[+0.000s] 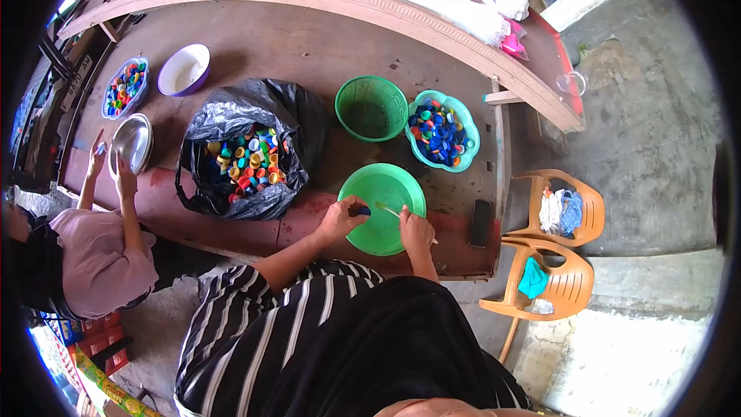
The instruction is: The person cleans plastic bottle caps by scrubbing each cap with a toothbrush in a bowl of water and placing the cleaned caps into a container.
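Note:
Over the left rim of a light green basin (pixel 374 243), my left hand (pixel 340 220) is closed on a dark blue cap (pixel 360 210). My right hand (pixel 417 232), at the basin's right rim, grips a thin pale stick-like tool (pixel 388 209) whose tip points left over the basin. Left of my hands, a black plastic bag (pixel 305 112) lies open, full of coloured caps (pixel 258 161). Behind the basin stands a dark green basket (pixel 371 108), and beside it a turquoise scalloped basket (pixel 467 120) holds mostly blue caps (pixel 440 136).
At the left a person (pixel 104 251) holds a metal bowl (pixel 133 143). Near them are a white-and-purple bowl (pixel 184 70) and a small basket of caps (pixel 126 87). A black object (pixel 480 223) lies by the table's right edge; orange chairs (pixel 575 278) stand beyond it.

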{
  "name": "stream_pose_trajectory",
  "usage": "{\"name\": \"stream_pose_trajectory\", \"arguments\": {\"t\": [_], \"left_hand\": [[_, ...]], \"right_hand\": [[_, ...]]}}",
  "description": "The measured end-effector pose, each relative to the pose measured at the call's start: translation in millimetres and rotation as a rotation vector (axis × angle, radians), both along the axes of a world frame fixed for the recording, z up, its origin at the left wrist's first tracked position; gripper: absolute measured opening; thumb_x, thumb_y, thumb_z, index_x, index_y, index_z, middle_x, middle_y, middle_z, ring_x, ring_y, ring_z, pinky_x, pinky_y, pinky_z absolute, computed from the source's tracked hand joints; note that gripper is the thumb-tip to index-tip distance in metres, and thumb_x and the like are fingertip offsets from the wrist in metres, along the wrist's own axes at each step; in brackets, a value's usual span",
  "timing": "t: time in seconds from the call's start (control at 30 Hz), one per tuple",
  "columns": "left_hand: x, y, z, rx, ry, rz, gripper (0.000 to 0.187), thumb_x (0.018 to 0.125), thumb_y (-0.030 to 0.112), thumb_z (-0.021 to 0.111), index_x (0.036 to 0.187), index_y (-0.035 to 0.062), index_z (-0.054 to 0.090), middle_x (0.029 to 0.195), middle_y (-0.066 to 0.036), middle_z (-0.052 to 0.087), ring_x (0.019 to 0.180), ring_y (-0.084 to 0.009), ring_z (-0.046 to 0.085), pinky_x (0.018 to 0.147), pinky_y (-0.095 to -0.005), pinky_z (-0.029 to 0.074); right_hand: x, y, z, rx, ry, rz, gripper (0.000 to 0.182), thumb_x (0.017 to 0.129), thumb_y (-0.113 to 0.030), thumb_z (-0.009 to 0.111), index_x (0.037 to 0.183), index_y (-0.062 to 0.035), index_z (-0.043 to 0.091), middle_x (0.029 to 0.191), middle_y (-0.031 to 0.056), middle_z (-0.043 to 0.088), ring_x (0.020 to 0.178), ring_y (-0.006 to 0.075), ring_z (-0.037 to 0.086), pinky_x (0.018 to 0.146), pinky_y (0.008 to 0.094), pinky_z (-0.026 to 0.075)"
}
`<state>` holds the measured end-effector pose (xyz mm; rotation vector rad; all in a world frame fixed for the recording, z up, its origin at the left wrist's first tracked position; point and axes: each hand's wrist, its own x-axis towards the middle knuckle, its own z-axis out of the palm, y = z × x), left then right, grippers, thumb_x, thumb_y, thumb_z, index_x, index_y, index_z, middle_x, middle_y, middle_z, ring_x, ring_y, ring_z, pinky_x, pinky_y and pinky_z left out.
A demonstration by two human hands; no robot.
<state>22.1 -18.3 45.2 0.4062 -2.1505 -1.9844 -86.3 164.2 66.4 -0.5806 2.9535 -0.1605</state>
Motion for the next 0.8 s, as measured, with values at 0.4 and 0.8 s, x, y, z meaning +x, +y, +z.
{"name": "stream_pose_trajectory", "arguments": {"t": [0.4,0.8], "left_hand": [[1.1,-1.9,-1.0,-0.022,-0.104,-0.023,0.026,0.077,0.008,0.07,0.1,-0.0005,0.062,0.09,-0.012,0.068,0.084,-0.0169,0.067,0.078,-0.0298,0.053],[-0.8,1.7,3.8,-0.029,-0.077,-0.047,0.03,0.072,0.004,0.072,0.1,-0.0019,0.062,0.088,-0.01,0.069,0.081,-0.0152,0.066,0.076,-0.0295,0.053]], "right_hand": [[5.4,6.5,-23.6,-0.068,-0.052,0.134,0.05,0.095,-0.043,0.039,0.077,-0.0058,0.068,0.071,0.0181,0.065,0.069,0.0382,0.064,0.067,0.0498,0.05],[5.8,6.0,-3.5,-0.122,-0.174,0.026,0.066,0.095,-0.049,0.035,0.062,-0.0009,0.065,0.065,0.0232,0.063,0.063,0.0424,0.062,0.064,0.0496,0.051]]}}
